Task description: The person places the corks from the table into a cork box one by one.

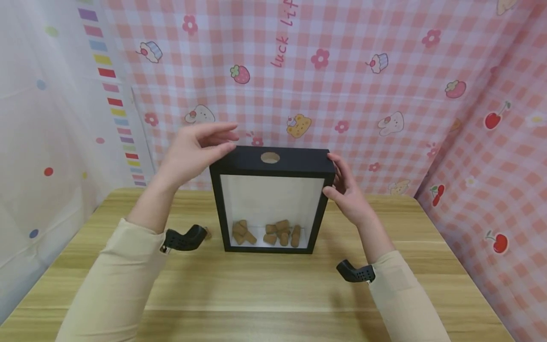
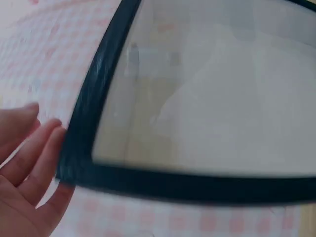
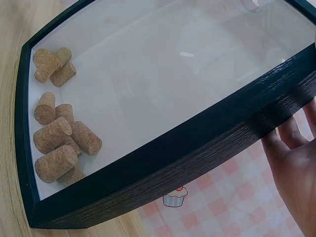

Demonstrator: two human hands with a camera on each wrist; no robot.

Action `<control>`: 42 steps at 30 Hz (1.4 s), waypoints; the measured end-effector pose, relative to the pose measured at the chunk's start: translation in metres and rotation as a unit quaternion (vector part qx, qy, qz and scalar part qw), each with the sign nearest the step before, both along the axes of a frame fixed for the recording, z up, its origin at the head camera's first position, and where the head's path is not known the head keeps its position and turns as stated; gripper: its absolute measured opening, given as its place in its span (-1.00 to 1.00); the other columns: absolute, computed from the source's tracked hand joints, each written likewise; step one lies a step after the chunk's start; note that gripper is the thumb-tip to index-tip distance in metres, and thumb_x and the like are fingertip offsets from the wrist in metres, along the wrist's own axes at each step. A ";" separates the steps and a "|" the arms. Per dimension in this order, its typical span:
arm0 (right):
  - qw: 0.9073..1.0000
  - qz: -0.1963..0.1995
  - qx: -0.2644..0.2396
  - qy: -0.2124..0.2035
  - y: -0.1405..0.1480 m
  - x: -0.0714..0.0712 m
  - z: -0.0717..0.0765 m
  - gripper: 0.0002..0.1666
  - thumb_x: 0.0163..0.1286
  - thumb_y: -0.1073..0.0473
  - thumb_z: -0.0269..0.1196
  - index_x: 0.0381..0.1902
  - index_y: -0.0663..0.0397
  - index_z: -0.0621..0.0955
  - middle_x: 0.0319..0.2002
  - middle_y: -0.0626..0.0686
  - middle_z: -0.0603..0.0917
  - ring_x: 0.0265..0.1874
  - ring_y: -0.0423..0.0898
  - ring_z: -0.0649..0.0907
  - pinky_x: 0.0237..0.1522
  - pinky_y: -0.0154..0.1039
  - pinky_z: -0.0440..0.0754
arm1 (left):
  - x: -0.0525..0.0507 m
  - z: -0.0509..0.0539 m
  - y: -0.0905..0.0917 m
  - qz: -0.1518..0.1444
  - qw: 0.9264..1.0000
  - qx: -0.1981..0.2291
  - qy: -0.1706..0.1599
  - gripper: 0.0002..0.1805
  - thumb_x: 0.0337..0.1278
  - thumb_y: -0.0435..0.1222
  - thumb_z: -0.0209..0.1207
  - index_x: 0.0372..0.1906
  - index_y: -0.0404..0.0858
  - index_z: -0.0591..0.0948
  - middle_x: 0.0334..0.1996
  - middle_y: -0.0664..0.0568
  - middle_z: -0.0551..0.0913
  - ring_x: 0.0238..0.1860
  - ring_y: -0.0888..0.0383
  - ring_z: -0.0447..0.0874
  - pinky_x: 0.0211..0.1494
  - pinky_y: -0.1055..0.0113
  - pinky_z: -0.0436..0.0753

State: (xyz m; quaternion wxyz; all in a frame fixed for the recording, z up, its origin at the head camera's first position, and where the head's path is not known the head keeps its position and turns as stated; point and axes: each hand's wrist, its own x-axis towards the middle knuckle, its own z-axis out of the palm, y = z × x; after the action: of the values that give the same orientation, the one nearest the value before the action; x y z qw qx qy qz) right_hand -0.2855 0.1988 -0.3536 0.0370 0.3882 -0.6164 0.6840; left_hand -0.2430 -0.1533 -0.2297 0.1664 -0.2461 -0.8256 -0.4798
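Observation:
A black shadow box frame [image 1: 273, 166] with a clear front and a round hole [image 1: 270, 157] in its top stands upright on the table. Inside, several wine corks [image 3: 53, 136] lie in two loose groups along the bottom. My left hand [image 1: 192, 151] is at the box's top left corner, its fingers extended and its thumb beside the edge; in the left wrist view, fingertips [image 2: 58, 129] meet or nearly meet the frame. With thumb in front and fingers behind, my right hand [image 1: 351, 195] grips the upper right side.
The box stands on a wood-grain table [image 1: 239, 294]. Behind it hangs a pink checked cloth [image 1: 273, 99], and another covers the right side. A white dotted cloth [image 1: 51, 123] hangs at left. Some small brown thing [image 1: 208, 233] is partly hidden by the left wrist camera [image 1: 184, 238].

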 end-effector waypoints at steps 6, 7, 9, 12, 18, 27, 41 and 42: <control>1.000 -0.006 0.004 -0.002 0.001 0.000 0.000 -0.15 0.32 -0.04 0.36 0.47 -0.31 0.22 0.42 -0.01 0.27 0.26 -0.08 0.39 0.12 -0.32 0.50 | -0.003 -0.018 -0.033 -0.021 0.998 0.062 0.003 -0.55 0.30 -0.36 0.26 0.27 -0.25 0.58 -0.05 -0.01 0.73 -0.12 0.22 0.71 -0.10 0.45 0.66; 1.000 -0.007 0.005 -0.002 0.001 0.000 0.000 -0.15 0.32 -0.04 0.36 0.47 -0.32 0.22 0.42 -0.01 0.27 0.26 -0.08 0.39 0.12 -0.32 0.50 | -0.004 -0.022 -0.038 -0.024 0.997 0.067 0.001 -0.55 0.29 -0.37 0.26 0.27 -0.26 0.58 -0.07 0.01 0.74 -0.13 0.22 0.72 -0.08 0.45 0.66; 1.000 -0.008 0.006 -0.003 0.001 0.000 0.000 -0.16 0.33 -0.04 0.36 0.47 -0.32 0.22 0.42 0.00 0.26 0.26 -0.08 0.39 0.12 -0.32 0.49 | -0.005 -0.031 -0.046 -0.027 0.997 0.072 -0.008 -0.54 0.30 -0.37 0.25 0.28 -0.26 0.57 -0.08 0.05 0.75 -0.11 0.24 0.72 -0.04 0.45 0.65; 1.000 -0.009 0.005 -0.004 0.001 0.001 0.000 -0.16 0.32 -0.03 0.36 0.46 -0.32 0.23 0.42 -0.01 0.26 0.26 -0.08 0.39 0.12 -0.32 0.49 | -0.007 -0.047 -0.058 -0.025 0.997 0.069 -0.033 -0.52 0.30 -0.36 0.26 0.31 -0.24 0.54 -0.07 0.08 0.75 -0.08 0.27 0.71 0.00 0.46 0.63; 1.000 -0.010 0.001 -0.007 0.001 0.001 0.000 -0.19 0.36 0.02 0.35 0.46 -0.29 0.23 0.43 -0.01 0.26 0.26 -0.08 0.39 0.13 -0.32 0.48 | -0.011 -0.084 -0.076 -0.010 0.995 0.062 -0.082 -0.46 0.32 -0.30 0.26 0.37 -0.22 0.48 -0.03 0.08 0.74 -0.03 0.30 0.69 0.02 0.47 0.61; 1.000 -0.012 0.002 -0.010 0.001 0.002 0.000 -0.17 0.34 -0.01 0.36 0.46 -0.29 0.23 0.43 -0.01 0.25 0.25 -0.09 0.40 0.11 -0.32 0.49 | -0.013 -0.139 -0.092 -0.038 0.989 0.055 -0.131 -0.45 0.36 -0.34 0.21 0.40 -0.30 0.42 0.04 -0.17 0.69 -0.01 0.32 0.67 0.02 0.45 0.62; 1.000 -0.014 0.008 -0.007 0.000 0.001 0.001 -0.16 0.34 -0.02 0.36 0.47 -0.31 0.22 0.43 0.00 0.26 0.26 -0.08 0.39 0.13 -0.31 0.49 | -0.009 -0.210 -0.103 -0.038 0.985 0.001 -0.168 -0.38 0.28 -0.43 0.25 0.40 -0.41 0.37 0.15 -0.30 0.59 0.16 -0.20 0.56 0.18 0.21 0.57; 1.000 -0.014 0.008 -0.007 0.000 0.001 0.001 -0.16 0.34 -0.02 0.36 0.47 -0.31 0.22 0.43 0.00 0.26 0.26 -0.08 0.39 0.13 -0.31 0.49 | -0.009 -0.214 -0.103 -0.041 0.985 -0.007 -0.168 -0.38 0.27 -0.44 0.25 0.40 -0.43 0.37 0.17 -0.31 0.57 0.18 -0.26 0.52 0.21 0.11 0.55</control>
State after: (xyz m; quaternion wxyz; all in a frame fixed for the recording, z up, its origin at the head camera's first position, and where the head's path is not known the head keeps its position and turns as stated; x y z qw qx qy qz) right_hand -0.2842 0.1988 -0.3526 0.0386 0.3749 -0.6277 0.6811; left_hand -0.2517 -0.2568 -0.4433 0.0038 -0.1963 -0.8342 -0.5153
